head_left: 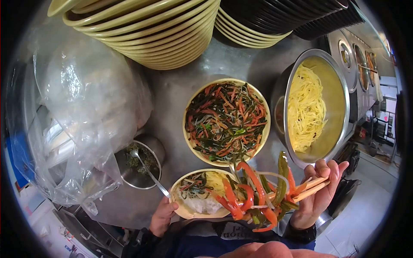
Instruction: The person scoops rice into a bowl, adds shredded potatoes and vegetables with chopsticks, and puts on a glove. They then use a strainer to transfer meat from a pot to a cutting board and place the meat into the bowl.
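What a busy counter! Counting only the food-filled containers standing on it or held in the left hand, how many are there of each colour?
Cream: 2 (rice bowl, large vegetable bowl)
Silvery metal: 2 (bowl of yellow shreds, small pot of dark green bits)
Total: 4

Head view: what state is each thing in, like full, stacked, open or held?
Small bowl: held, with rice and toppings
Left hand: holding the small bowl
Chopsticks: gripping red and green strips
Right hand: closed on chopsticks
Large bowl: heaped with mixed strips
Metal bowl: partly filled with yellow shreds
Small metal pot: open, partly filled
Spoon: slanted in the pot
Plastic bag: crumpled
Yellow bowls: stacked
Black containers: stacked
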`<move>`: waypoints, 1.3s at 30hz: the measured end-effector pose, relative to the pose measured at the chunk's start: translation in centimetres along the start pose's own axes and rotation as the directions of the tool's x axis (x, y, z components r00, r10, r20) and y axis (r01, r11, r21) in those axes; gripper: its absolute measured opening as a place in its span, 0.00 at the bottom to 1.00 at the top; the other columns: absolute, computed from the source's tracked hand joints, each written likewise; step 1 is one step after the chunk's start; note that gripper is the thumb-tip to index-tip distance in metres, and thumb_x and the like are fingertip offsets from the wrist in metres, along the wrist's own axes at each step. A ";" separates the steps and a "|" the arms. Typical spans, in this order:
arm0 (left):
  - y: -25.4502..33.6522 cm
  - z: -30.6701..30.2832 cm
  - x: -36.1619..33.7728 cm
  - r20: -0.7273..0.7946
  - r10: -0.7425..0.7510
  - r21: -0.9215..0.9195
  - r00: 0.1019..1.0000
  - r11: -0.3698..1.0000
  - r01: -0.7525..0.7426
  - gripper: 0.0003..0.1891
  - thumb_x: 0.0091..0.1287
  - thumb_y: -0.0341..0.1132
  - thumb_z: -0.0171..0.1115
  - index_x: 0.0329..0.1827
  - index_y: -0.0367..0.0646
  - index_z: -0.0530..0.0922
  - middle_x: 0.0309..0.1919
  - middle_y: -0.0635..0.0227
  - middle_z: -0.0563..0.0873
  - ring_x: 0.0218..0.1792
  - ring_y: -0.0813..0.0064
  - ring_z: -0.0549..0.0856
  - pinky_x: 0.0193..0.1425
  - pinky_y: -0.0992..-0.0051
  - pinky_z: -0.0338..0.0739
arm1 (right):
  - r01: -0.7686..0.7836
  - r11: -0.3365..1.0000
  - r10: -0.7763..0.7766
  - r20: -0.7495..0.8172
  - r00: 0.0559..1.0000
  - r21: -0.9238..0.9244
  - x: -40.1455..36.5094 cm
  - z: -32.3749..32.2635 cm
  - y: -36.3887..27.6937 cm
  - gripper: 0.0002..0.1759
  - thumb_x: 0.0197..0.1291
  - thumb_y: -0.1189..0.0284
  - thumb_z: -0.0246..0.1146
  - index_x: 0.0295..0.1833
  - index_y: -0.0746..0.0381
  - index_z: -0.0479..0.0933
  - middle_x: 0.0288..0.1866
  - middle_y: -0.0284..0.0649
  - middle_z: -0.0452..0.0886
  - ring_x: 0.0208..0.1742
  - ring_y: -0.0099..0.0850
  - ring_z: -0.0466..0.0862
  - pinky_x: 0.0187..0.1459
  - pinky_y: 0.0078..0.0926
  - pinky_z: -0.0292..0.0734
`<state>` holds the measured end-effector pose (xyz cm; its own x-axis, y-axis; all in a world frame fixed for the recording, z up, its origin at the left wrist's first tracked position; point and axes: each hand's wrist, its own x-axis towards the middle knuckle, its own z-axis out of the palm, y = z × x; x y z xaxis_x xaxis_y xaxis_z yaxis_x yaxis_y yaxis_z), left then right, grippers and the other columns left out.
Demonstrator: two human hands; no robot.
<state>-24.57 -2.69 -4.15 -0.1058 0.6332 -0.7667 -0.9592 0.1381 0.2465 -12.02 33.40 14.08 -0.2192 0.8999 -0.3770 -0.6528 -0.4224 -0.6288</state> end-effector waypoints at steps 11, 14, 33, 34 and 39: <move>1.1 1.6 -0.5 0.009 0.103 0.149 0.995 0.983 -0.103 0.51 0.49 0.42 0.80 0.73 0.35 0.58 0.64 0.60 0.75 0.62 0.68 0.77 0.65 0.69 0.73 | -0.083 0.996 0.085 0.064 0.994 -0.035 0.1 -1.5 -0.7 0.28 0.77 0.51 0.39 0.28 0.56 0.67 0.27 0.42 0.75 0.27 0.28 0.72 0.30 0.23 0.65; 5.4 9.3 -2.2 -0.196 -0.034 -0.062 0.980 0.998 0.022 0.50 0.49 0.42 0.80 0.72 0.35 0.59 0.64 0.59 0.75 0.62 0.68 0.77 0.65 0.69 0.73 | -0.071 0.997 0.071 0.038 0.997 -0.012 0.2 -1.5 -0.7 0.27 0.77 0.51 0.40 0.28 0.56 0.67 0.27 0.42 0.74 0.28 0.28 0.71 0.30 0.24 0.65; 1.4 5.4 3.2 0.280 0.164 0.051 0.946 0.981 -0.186 0.40 0.62 0.40 0.71 0.73 0.36 0.60 0.64 0.61 0.74 0.64 0.72 0.74 0.69 0.70 0.68 | -0.054 0.843 0.167 0.165 0.972 -0.535 -4.6 -3.9 -3.1 0.23 0.76 0.57 0.45 0.33 0.63 0.69 0.37 0.50 0.81 0.33 0.39 0.82 0.33 0.38 0.85; 1.4 5.6 3.2 0.293 0.168 0.053 0.941 0.980 -0.191 0.40 0.62 0.40 0.71 0.73 0.36 0.60 0.64 0.61 0.74 0.64 0.72 0.74 0.69 0.70 0.68 | 0.017 0.766 0.175 0.234 0.956 -0.642 -4.9 -3.8 -2.7 0.21 0.77 0.62 0.46 0.33 0.65 0.71 0.40 0.53 0.82 0.34 0.40 0.84 0.35 0.39 0.86; 1.5 6.3 2.5 0.332 0.170 0.092 0.928 0.973 -0.211 0.39 0.62 0.40 0.70 0.73 0.36 0.60 0.64 0.60 0.75 0.64 0.70 0.75 0.69 0.70 0.69 | 0.437 0.414 0.281 0.569 0.773 -0.799 -6.6 -1.9 -0.9 0.12 0.68 0.72 0.58 0.35 0.68 0.81 0.43 0.49 0.85 0.39 0.36 0.85 0.43 0.30 0.81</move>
<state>-24.67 3.92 -1.95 -0.1739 0.8638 -0.4729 -0.8872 0.0711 0.4560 -8.64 27.65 15.83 -0.7651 0.6388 -0.0810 0.2132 0.1325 -0.9680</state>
